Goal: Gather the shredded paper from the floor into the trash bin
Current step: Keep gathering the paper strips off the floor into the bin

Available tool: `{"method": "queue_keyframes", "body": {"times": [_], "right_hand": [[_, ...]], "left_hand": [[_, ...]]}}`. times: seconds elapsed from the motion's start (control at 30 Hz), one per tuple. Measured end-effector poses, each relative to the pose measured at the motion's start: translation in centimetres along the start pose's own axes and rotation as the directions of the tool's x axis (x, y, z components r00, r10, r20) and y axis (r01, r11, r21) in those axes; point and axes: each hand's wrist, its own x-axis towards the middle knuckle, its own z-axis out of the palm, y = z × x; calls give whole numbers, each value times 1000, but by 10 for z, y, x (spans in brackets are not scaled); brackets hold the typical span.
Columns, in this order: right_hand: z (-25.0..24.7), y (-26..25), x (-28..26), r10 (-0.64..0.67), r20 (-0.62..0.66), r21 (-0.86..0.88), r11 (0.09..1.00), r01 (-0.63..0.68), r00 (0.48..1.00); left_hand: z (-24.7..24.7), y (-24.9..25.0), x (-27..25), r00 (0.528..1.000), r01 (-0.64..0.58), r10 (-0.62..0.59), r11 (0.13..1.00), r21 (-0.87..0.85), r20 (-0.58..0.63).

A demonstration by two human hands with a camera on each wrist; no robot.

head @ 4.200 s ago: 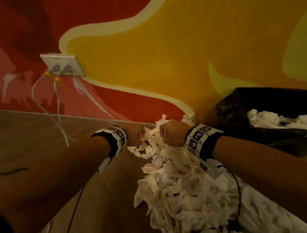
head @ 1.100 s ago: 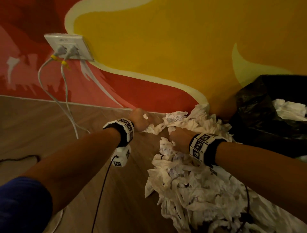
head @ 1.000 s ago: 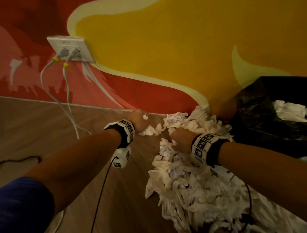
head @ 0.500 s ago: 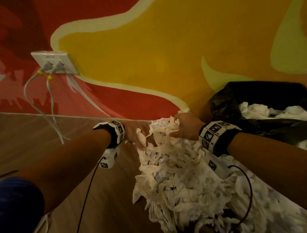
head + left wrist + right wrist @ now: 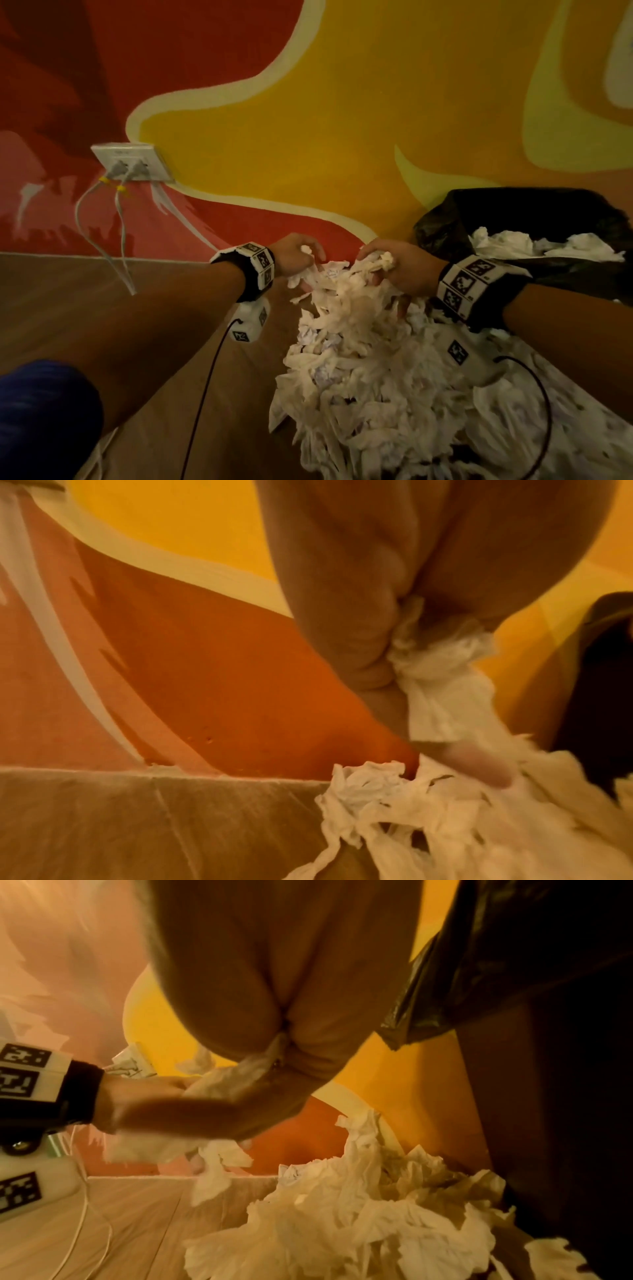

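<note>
The left hand is curled round a wad of shredded paper, strips trailing from its fist in the left wrist view, and the right hand is likewise clenched on a clump at the far top of the heap. About a second ago both hands were low, pressed into the far edge of the pile near the wall; half a second ago they had drawn together, and now they sit higher, with a bunch of strips lifted between them and hanging back down to the heap. I judge this to be the scoop finished and the carry to the right about to begin. The trash bin, lined with a black bag, stands far right against the wall, just beside the pile and close to the right hand, with white paper already showing inside it. The heap spreads from the hands toward the near right across the wooden floor, so much of the task remains. By count: two hands, one bin, one large pile whose strips are too many to number, one wall socket at far left with two cables running down from it.
</note>
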Motion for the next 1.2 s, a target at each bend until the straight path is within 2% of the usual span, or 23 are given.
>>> {"method": "queue_keyframes", "body": {"times": [0.07, 0.2, 0.37, 0.43, 0.53, 0.6, 0.67, 0.73, 0.83, 0.87, 0.93, 1.0, 1.07, 1.1, 1.13, 1.2], "right_hand": [[-2, 0, -3, -34, -47, -56, 998, 31, 998], [-12, -1, -6, -105, -75, -254, 964, 83, 992], [-26, -8, -18, -13, -89, -259, 966, -10, 996], [-32, -10, -22, 15, -99, -188, 982, -33, 995], [-42, -10, -26, 32, -185, -58, 997, -44, 982], [-52, -8, -29, 23, -261, -136, 989, -60, 965], [-63, -8, -36, -8, -295, -230, 971, -63, 956], [-74, -6, -43, -21, -282, -248, 967, -52, 959], [-88, -5, -53, -38, -313, -269, 962, -50, 949], [-92, -5, -56, -42, -332, -255, 966, -47, 942], [-99, -3, -64, -43, -386, -217, 975, -45, 921], [-107, 0, -70, -36, -449, -252, 964, -88, 893], [-115, 2, -74, -30, -471, -209, 975, -79, 881], [-118, 4, -77, -37, -452, -100, 995, -9, 891], [-122, 4, -81, -51, -479, -45, 998, 34, 877], [-128, 7, -86, 26, -497, 99, 995, 27, 867]], "left_hand": [[2, 11, -1, 999, -31, 31, 998, -49, 7], [8, 35, -3, 997, -60, 51, 988, -142, -62], [15, 68, 3, 995, -89, 81, 985, -150, -63], [18, 80, 5, 994, -85, 71, 982, -171, -81], [24, 96, 7, 989, -122, 104, 974, -191, -101], [26, 104, 9, 985, -160, 142, 967, -197, -102], [28, 110, 10, 973, -216, 204, 971, -102, -111], [30, 117, 8, 956, -266, 268, 963, 33, -118], [31, 127, 5, 943, -301, 306, 952, 58, -132], [30, 130, 5, 945, -302, 302, 953, 14, -129], [28, 139, 3, 960, -278, 262, 939, -200, -102], [29, 149, 0, 968, -246, 245, 872, -424, -59], [31, 157, -1, 956, -279, 287, 824, -494, -62], [32, 160, -2, 950, -292, 307, 806, -515, -59], [34, 163, -4, 944, -307, 326, 801, -513, -57], [39, 168, -4, 927, -364, 365, 820, -442, -87]]}}
